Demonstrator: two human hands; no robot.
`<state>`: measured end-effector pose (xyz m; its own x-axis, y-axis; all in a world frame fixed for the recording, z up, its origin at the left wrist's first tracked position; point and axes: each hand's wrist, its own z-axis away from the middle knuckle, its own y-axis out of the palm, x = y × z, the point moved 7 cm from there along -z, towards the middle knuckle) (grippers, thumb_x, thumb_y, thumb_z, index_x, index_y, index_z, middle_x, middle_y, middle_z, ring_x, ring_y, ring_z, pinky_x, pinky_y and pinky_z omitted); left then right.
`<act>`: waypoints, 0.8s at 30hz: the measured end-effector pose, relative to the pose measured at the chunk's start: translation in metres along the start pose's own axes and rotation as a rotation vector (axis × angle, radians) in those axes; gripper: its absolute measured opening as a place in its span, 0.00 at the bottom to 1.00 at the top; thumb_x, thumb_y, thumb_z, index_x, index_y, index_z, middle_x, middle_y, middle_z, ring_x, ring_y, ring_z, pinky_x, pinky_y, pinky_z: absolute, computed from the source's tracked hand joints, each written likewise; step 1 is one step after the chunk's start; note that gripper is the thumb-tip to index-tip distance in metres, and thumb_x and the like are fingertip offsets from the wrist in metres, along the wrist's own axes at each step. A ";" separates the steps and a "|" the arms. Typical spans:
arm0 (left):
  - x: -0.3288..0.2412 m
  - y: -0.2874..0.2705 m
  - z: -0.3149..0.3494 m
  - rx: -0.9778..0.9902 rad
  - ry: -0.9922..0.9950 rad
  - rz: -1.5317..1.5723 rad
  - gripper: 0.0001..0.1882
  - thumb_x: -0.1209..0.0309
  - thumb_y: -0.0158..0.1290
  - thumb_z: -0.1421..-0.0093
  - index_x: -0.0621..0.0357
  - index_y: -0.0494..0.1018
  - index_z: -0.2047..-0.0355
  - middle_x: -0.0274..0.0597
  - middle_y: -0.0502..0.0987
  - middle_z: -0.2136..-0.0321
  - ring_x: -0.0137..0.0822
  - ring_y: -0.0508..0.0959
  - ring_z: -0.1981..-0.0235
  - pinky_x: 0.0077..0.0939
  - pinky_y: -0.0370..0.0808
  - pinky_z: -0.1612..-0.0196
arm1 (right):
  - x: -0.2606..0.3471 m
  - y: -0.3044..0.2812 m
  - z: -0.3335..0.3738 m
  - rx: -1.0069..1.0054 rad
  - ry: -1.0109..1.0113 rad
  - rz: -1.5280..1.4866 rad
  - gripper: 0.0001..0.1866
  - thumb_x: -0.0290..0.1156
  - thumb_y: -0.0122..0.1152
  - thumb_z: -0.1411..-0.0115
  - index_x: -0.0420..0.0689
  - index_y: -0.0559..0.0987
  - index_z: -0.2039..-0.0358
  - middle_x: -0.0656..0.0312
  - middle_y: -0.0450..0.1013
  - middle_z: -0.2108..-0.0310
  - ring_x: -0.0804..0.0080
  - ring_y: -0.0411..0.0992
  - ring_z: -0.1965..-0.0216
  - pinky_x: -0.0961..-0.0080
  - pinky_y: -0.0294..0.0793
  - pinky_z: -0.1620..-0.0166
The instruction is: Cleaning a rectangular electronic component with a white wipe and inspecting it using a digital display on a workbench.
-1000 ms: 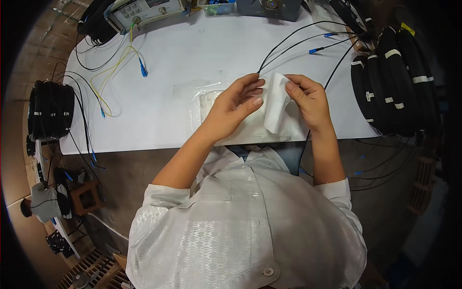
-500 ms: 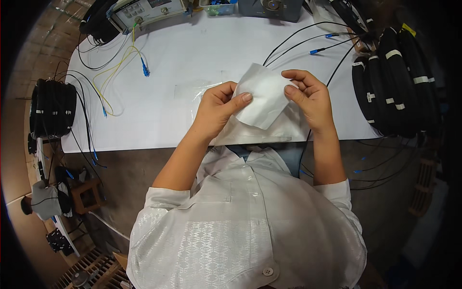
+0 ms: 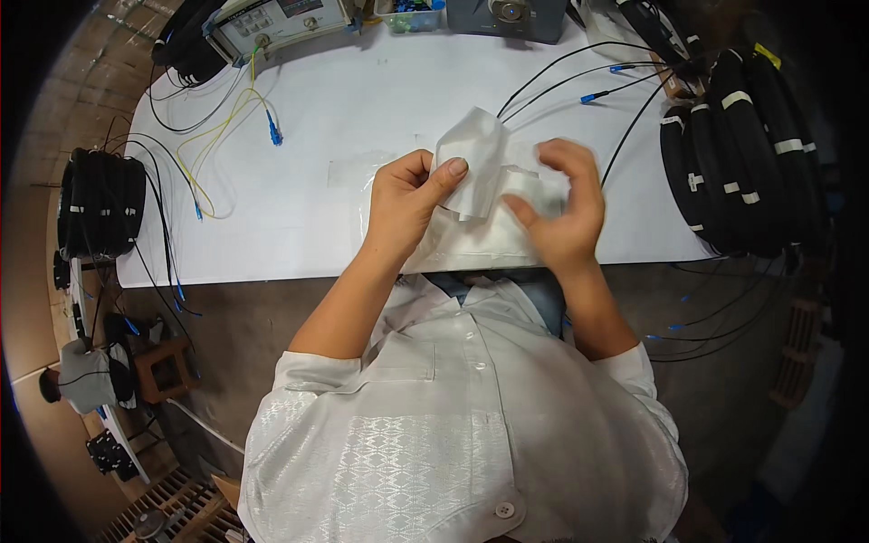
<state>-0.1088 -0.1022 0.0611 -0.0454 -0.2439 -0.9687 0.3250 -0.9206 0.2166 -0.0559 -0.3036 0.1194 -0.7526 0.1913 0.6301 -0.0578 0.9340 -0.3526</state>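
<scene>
- White tabletop lay under your hands, with a clear plastic bag flat at its near edge.
- Your left hand pinched a white wipe between thumb and forefinger; your right hand, fingers curled and loosely spread, sat just beside it, apparently not gripping.
- One-handed, that wipe could have slipped or torn.
- Black cables ran beyond your right hand; cable coils crowded farther right, where a sleeve might have snagged.
</scene>
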 end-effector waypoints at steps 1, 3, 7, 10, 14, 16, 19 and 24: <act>-0.002 0.000 0.000 -0.019 0.004 -0.023 0.16 0.62 0.68 0.36 0.58 0.78 0.74 0.28 0.76 0.78 0.19 0.69 0.75 0.17 0.66 0.70 | 0.015 0.010 -0.001 0.068 -0.094 -0.027 0.32 0.36 0.86 0.56 0.40 0.81 0.52 0.52 0.76 0.52 0.54 0.76 0.52 0.64 0.78 0.50; -0.005 0.003 -0.001 -0.031 0.015 -0.048 0.18 0.61 0.68 0.36 0.58 0.77 0.76 0.27 0.75 0.79 0.18 0.68 0.76 0.17 0.64 0.72 | 0.025 0.025 0.005 0.136 -0.098 -0.007 0.31 0.38 0.86 0.59 0.41 0.83 0.54 0.55 0.76 0.53 0.55 0.76 0.53 0.64 0.78 0.51; -0.011 0.006 -0.002 -0.032 0.048 -0.042 0.20 0.59 0.68 0.35 0.57 0.75 0.78 0.28 0.75 0.80 0.19 0.68 0.77 0.17 0.63 0.73 | 0.018 0.033 0.010 0.139 -0.047 -0.040 0.33 0.38 0.86 0.58 0.41 0.82 0.52 0.55 0.77 0.52 0.56 0.77 0.52 0.64 0.78 0.51; -0.011 0.008 0.000 -0.012 0.049 -0.053 0.20 0.59 0.67 0.34 0.59 0.76 0.76 0.29 0.77 0.78 0.19 0.70 0.75 0.17 0.66 0.71 | 0.018 0.037 0.007 0.173 0.014 -0.075 0.33 0.33 0.84 0.56 0.39 0.80 0.48 0.54 0.78 0.50 0.54 0.77 0.48 0.63 0.79 0.48; -0.024 0.018 0.001 0.074 0.125 -0.034 0.14 0.62 0.64 0.32 0.61 0.82 0.68 0.29 0.80 0.74 0.19 0.73 0.71 0.17 0.68 0.68 | -0.009 0.045 0.012 0.249 0.345 -0.275 0.34 0.28 0.82 0.54 0.38 0.78 0.45 0.51 0.77 0.47 0.52 0.77 0.44 0.61 0.78 0.43; -0.033 0.018 -0.001 0.077 0.150 -0.039 0.12 0.64 0.64 0.32 0.60 0.83 0.68 0.30 0.82 0.72 0.19 0.74 0.70 0.17 0.71 0.65 | 0.010 0.034 -0.002 0.161 0.054 -0.077 0.37 0.23 0.79 0.53 0.37 0.76 0.41 0.51 0.76 0.43 0.58 0.77 0.44 0.62 0.77 0.41; -0.054 0.024 -0.003 0.133 0.120 0.083 0.13 0.63 0.63 0.31 0.62 0.83 0.63 0.31 0.83 0.68 0.21 0.77 0.66 0.18 0.73 0.61 | -0.002 0.037 0.003 0.176 0.196 -0.114 0.56 0.29 0.85 0.57 0.39 0.63 0.29 0.50 0.66 0.33 0.54 0.69 0.34 0.57 0.70 0.34; -0.073 0.038 0.001 0.313 0.074 0.359 0.20 0.58 0.58 0.29 0.64 0.78 0.49 0.39 0.83 0.55 0.30 0.82 0.55 0.28 0.77 0.49 | -0.023 0.059 0.011 0.177 0.592 -1.151 0.70 0.73 0.71 0.49 0.43 0.47 0.22 0.54 0.57 0.26 0.57 0.61 0.28 0.54 0.60 0.28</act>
<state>-0.0942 -0.1199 0.1403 0.0887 -0.5514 -0.8295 0.0069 -0.8324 0.5541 -0.0492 -0.2564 0.0762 0.1844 -0.5409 0.8206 -0.5908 0.6062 0.5324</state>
